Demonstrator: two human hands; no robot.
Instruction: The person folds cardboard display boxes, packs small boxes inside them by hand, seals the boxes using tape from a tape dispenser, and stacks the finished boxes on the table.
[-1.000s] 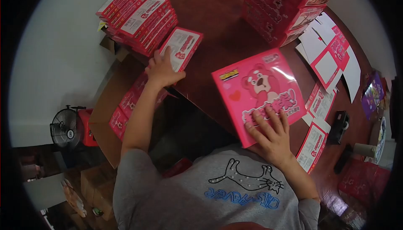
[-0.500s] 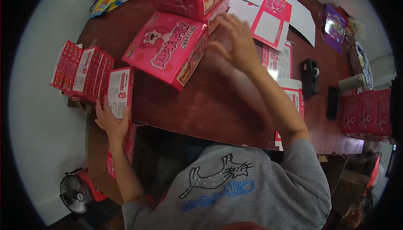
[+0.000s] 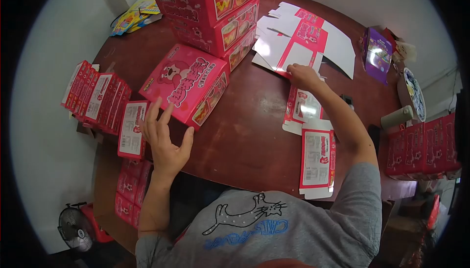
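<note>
"Right hand [image 3: 304, 78] was mid-air half a second ago, now it's down at the flat carton sheet [image 3: 308, 38], right of the bear box [image 3: 183, 79]. Fingers bunched narrow at the near edge, can't tell if they're gripping."

"And the left hand [image 3: 169, 150]?"

"Swung off the face of the small carton [image 3: 131, 131], left of the bear box. Fingers spread wide, can't tell if they're touching either one."

"Materials?"

"Glossy pink card, squared-off box; sheet's thin with shiny white flaps."
</note>
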